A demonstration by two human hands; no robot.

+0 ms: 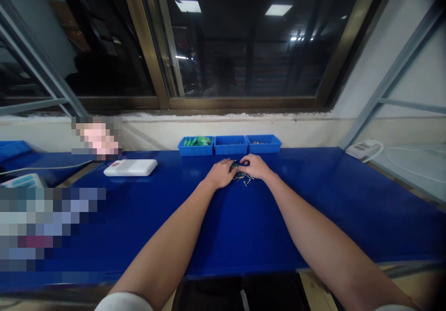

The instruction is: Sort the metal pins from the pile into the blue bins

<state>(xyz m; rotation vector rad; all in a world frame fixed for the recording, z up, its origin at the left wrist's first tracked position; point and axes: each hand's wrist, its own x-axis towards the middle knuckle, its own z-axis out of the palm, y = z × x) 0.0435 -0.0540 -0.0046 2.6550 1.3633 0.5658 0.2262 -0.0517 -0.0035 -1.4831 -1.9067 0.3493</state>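
Note:
Both my arms reach forward over a blue table (244, 227). My left hand (220, 173) and my right hand (255, 166) meet around a small dark part (234, 166), fingers curled onto it. A little heap of small metal screws (244, 178) lies on the table just below and between the hands. At this distance the dark part is too small to name, and I cannot make out which hand carries it.
Three blue bins (230, 145) stand in a row at the table's far edge; the left one holds green pieces (197, 141). A white flat device (131, 167) lies to the left. A white box with a cable (364, 149) sits far right. A window runs behind.

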